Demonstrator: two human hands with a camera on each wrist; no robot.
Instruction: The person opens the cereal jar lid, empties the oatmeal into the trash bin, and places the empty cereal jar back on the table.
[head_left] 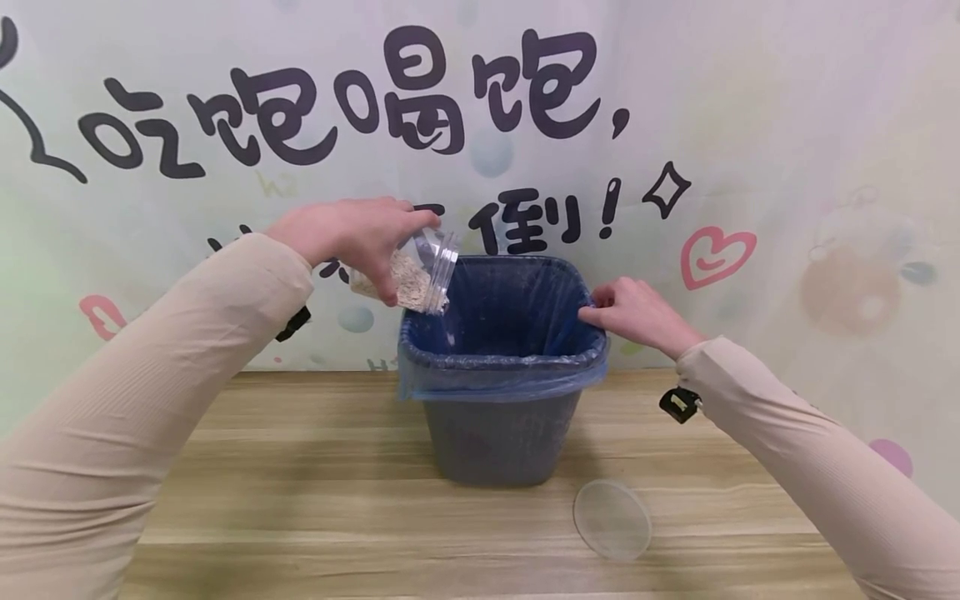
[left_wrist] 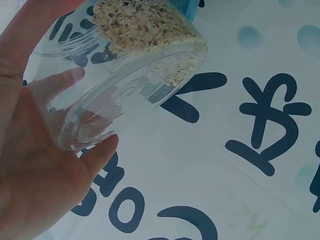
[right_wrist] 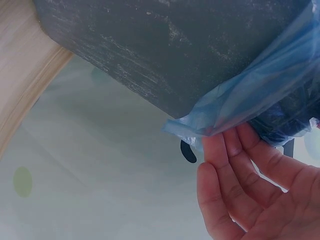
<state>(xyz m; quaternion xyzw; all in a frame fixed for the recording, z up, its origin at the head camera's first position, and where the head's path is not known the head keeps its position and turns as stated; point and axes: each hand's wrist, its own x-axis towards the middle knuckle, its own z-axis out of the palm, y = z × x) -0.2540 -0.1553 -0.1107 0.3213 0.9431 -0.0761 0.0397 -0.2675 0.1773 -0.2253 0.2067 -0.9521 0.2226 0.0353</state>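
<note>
My left hand [head_left: 356, 237] grips a clear plastic jar [head_left: 444, 271], tilted on its side with its mouth over the left rim of a grey trash bin [head_left: 498, 446]. Pale dry flakes [left_wrist: 145, 27] lie along the jar's lower side, reaching its mouth. A blue plastic bag [head_left: 502, 385] lines the bin and folds down over its rim. On the right, my right hand [head_left: 637, 312] holds the bin's lined rim, the thumb on top. Its fingers [right_wrist: 245, 182] reach up against the bag's outer fold in the right wrist view.
A clear round lid [head_left: 612, 521] lies on the wooden table [head_left: 315, 500], in front of the bin and to its right. Close behind the bin hangs a pale printed backdrop [head_left: 787, 150] with dark lettering. Each wrist wears a small black device [head_left: 680, 405].
</note>
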